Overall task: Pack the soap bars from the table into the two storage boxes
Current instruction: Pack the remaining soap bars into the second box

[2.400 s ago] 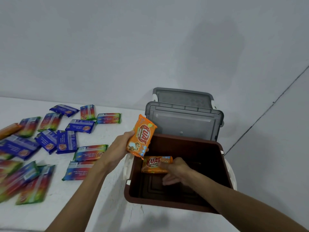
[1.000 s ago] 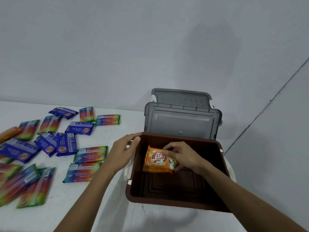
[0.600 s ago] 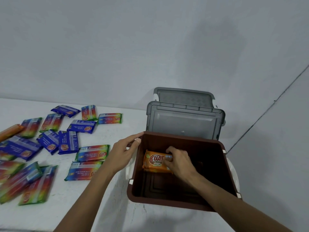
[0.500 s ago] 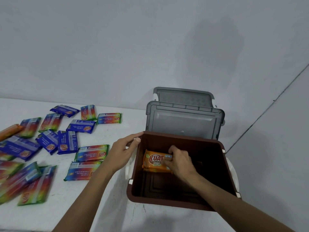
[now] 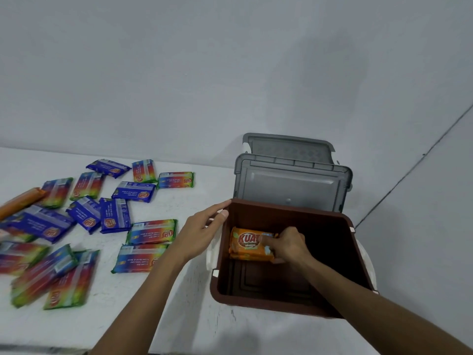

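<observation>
Brown storage box, grey lid raised behind: right hand gripped orange soap bar inside, left hand rested straight-fingered on rim (blue soap bars scattered leftward).

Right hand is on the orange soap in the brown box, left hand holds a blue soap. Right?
No. Head view: the left hand holds nothing; its fingers touch the rim of the brown box. The right hand is on the orange soap in the box, as said.

glossy plastic soap wrappers — smooth brown plastic box
</observation>
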